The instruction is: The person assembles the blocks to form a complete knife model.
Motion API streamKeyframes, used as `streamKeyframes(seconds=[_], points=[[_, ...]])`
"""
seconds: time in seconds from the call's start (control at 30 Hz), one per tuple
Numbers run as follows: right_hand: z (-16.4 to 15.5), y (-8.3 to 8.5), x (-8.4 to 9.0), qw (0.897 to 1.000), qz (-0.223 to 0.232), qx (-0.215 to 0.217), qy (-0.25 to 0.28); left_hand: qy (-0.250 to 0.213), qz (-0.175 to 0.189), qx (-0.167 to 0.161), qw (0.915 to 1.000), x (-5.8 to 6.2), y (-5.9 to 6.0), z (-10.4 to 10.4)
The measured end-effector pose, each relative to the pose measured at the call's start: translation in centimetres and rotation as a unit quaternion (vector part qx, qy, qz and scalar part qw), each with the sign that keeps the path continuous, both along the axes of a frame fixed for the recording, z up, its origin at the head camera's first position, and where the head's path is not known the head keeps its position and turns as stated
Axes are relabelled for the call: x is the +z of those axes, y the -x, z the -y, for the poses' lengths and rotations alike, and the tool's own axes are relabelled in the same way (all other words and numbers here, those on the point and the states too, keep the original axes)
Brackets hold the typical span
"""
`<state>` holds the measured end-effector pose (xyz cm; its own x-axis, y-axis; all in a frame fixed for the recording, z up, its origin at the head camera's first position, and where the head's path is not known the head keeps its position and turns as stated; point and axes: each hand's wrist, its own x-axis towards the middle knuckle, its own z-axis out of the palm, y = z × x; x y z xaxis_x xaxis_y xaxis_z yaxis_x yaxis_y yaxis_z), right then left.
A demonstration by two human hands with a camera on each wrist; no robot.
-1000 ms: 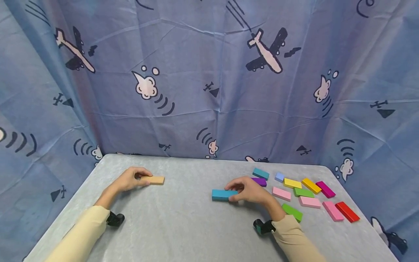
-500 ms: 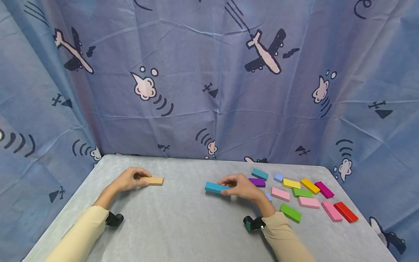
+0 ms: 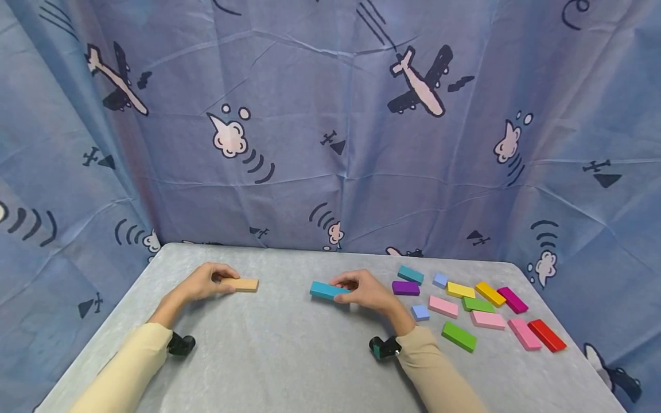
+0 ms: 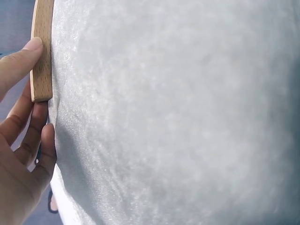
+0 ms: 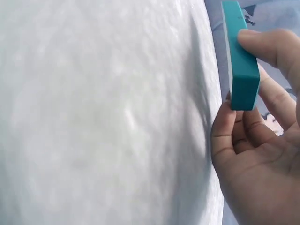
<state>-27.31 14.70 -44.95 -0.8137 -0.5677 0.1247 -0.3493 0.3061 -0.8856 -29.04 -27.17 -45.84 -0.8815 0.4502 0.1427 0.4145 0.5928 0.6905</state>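
On the left of the table, my left hand (image 3: 209,281) pinches a plain wooden block (image 3: 247,285) by its left end. The left wrist view shows the thumb on the face of that wooden block (image 4: 43,65), with its grain visible. My right hand (image 3: 364,289) grips the right end of a teal block (image 3: 325,290) near the middle of the table, its free end pointing left. Up close in the right wrist view, the thumb presses the side of the teal block (image 5: 243,61) and the other fingers are partly hidden behind it. A gap of table lies between the two blocks.
Several coloured blocks lie flat to the right, among them a purple block (image 3: 405,288), a small blue block (image 3: 420,312), a green block (image 3: 459,336) and a red block (image 3: 547,335). Behind the grey-white table (image 3: 268,355) hangs a blue curtain (image 3: 289,143).
My right hand has carried the teal block leftward and slightly away from me, uncovering the small blue block and the purple block. The left hand and the wooden block have stayed in place.
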Motion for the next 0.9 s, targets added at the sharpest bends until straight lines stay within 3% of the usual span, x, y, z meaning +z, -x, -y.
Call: streamKeyframes(seconds=[0.17, 0.5, 0.6, 0.83, 0.9], points=[[1.1, 1.1, -1.6, 1.0, -0.021, -0.01, -0.014, 0.001, 0.0, -0.004, 1.0, -0.1, 0.1, 0.2], [3.7, 1.6, -1.7, 0.999, -0.025, -0.005, -0.026, 0.002, 0.004, -0.004, 1.0, -0.2, 0.4, 0.2], [4.7, 1.6, -1.3, 0.999, -0.03, -0.003, -0.036, 0.001, 0.008, -0.007, 0.9999, -0.1, 0.5, 0.2], [7.2, 0.0, 1.7, 1.0, 0.003, 0.003, -0.024, 0.007, 0.009, -0.013, 0.9999, 0.1, 0.4, 0.3], [7.8, 0.1, 1.6, 1.0, 0.012, -0.007, -0.027, 0.009, 0.01, -0.011, 0.9998, 0.1, 0.4, 0.2]])
